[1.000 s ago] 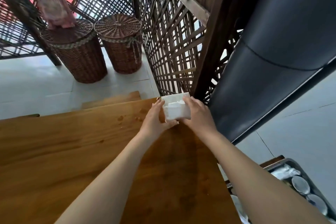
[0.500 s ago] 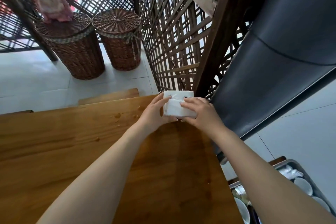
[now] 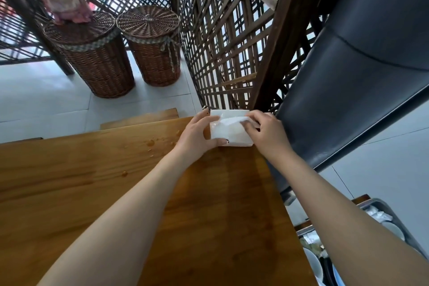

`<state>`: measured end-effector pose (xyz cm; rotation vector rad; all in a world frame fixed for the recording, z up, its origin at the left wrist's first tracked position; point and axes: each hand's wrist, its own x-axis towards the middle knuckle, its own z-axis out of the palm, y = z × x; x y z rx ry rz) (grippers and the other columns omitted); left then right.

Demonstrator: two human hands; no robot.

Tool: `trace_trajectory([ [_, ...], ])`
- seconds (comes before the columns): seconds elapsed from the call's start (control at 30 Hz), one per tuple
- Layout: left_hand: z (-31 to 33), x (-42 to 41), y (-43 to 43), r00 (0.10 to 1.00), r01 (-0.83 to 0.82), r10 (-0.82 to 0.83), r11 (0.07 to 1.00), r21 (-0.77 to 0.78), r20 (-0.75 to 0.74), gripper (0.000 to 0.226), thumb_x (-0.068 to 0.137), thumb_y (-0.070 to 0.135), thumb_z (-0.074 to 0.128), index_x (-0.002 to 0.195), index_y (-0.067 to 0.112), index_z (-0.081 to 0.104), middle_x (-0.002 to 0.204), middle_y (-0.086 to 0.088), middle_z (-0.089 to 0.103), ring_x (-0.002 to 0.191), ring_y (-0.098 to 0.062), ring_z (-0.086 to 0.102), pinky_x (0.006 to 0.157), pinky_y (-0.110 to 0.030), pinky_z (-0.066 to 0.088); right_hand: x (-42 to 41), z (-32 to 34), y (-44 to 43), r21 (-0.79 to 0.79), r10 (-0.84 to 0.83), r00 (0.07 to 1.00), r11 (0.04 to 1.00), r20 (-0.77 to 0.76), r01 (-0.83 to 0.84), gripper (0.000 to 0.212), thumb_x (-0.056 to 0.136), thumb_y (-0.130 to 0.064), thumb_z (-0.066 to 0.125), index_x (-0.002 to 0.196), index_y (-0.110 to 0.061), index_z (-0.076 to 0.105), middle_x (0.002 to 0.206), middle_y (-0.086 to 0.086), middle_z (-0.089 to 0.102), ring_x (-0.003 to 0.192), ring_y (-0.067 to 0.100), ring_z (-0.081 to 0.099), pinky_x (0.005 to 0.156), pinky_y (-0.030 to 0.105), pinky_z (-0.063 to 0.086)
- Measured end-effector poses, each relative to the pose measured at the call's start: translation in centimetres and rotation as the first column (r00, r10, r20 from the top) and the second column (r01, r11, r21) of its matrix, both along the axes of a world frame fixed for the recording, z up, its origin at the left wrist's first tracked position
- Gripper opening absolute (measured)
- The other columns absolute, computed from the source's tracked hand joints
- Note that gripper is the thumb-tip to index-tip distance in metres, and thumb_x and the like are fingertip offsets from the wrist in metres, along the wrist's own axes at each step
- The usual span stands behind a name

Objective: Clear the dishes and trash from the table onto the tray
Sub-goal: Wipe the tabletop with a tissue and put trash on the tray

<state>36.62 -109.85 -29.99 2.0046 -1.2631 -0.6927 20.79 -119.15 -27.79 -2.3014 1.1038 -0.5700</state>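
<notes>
Two hands grip a white, plastic-wrapped tissue pack (image 3: 228,131).

Bright daylight comes in through the lattice screen (image 3: 227,49); the table (image 3: 69,181) shines a bit; edges look bent; everything is slightly soft.

- White tissue pack (image 3: 226,129): at the far right corner of the wooden table (image 3: 220,204).
- Left hand (image 3: 197,134): grips the pack's left side, thumb along its near edge.
- Right hand (image 3: 267,134): fingers curled over the pack's right top.
- Water drops (image 3: 151,142): on the table, near its far edge.
- Two lidded wicker baskets (image 3: 153,46): on the floor beyond the table's far edge.
- Metal tray (image 3: 380,202): off the table's right side, holding dishes.
</notes>
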Motion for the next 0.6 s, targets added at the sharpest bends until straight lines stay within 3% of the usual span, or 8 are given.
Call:
trace_trajectory([
  [0.1, 0.4, -0.2, -0.6, 0.999, 0.000, 0.000, 1.000, -0.003, -0.046, 0.068, 0.081, 0.037, 0.072, 0.142, 0.032, 0.042, 0.159, 0.008, 0.016, 0.144, -0.018, 0.019, 0.113, -0.041, 0.024, 0.5, 0.5, 0.0, 0.055, -0.029, 0.997, 0.998, 0.068, 0.025, 0.024, 0.097, -0.032, 0.050, 0.110, -0.017, 0.063, 0.103, 0.001, 0.066, 0.100, 0.021, 0.058, 0.087, 0.046, 0.048],
  [0.2, 0.5, -0.3, -1.1, 0.999, 0.005, -0.002, 0.998, 0.061, -0.044, 0.069, 0.083, 0.040, 0.069, 0.144, 0.030, 0.039, 0.159, 0.007, 0.014, 0.145, -0.020, 0.018, 0.114, -0.042, 0.023, 1.1, 1.6, 0.0, 0.093, -0.035, 0.988, 0.995, 0.154, 0.021, 0.024, 0.097, -0.029, 0.052, 0.105, -0.012, 0.067, 0.098, 0.001, 0.068, 0.094, 0.014, 0.059, 0.080, 0.032, 0.052],
  [0.27, 0.3, -0.4, -1.3, 0.999, 0.001, 0.004, 0.994, 0.106, -0.048, 0.070, 0.083, 0.041, 0.069, 0.144, 0.029, 0.038, 0.159, 0.006, 0.015, 0.144, -0.022, 0.019, 0.114, -0.044, 0.023, 1.3, 2.4, 0.1, 0.136, -0.045, 0.978, 0.991, 0.203, 0.017, 0.025, 0.097, -0.028, 0.052, 0.106, -0.010, 0.067, 0.097, -0.001, 0.066, 0.088, 0.009, 0.058, 0.073, 0.021, 0.048],
  [0.37, -0.2, -0.6, -1.3, 0.999, -0.006, 0.010, 0.991, 0.131, -0.035, 0.075, 0.079, 0.045, 0.072, 0.144, 0.027, 0.039, 0.159, 0.007, 0.016, 0.144, -0.023, 0.020, 0.114, -0.045, 0.024, 1.5, 3.4, 0.1, 0.161, -0.058, 0.965, 0.987, 0.255, 0.017, 0.024, 0.097, -0.029, 0.053, 0.102, -0.009, 0.068, 0.088, 0.001, 0.066, 0.082, 0.012, 0.059, 0.073, 0.023, 0.049],
  [0.47, -0.4, -0.9, -1.2, 0.998, -0.041, 0.045, 0.992, 0.121, -0.034, 0.077, 0.078, 0.045, 0.073, 0.145, 0.031, 0.036, 0.158, 0.007, 0.018, 0.144, -0.022, 0.019, 0.114, -0.045, 0.024, 1.6, 4.1, 0.2, 0.138, -0.050, 0.954, 0.990, 0.294, 0.009, 0.023, 0.097, -0.027, 0.053, 0.100, -0.009, 0.067, 0.082, -0.005, 0.063, 0.076, 0.004, 0.057, 0.066, 0.012, 0.044],
  [0.6, -0.3, -1.3, -1.2, 0.998, -0.055, 0.056, 0.992, 0.114, -0.005, 0.079, 0.079, 0.047, 0.072, 0.147, 0.030, 0.034, 0.158, 0.004, 0.019, 0.145, -0.022, 0.019, 0.114, -0.045, 0.023, 1.6, 5.6, 0.1, 0.117, -0.070, 0.929, 0.993, 0.363, 0.029, 0.018, 0.098, -0.028, 0.051, 0.093, -0.015, 0.062, 0.080, -0.007, 0.062, 0.076, 0.005, 0.057, 0.067, 0.022, 0.047],
])
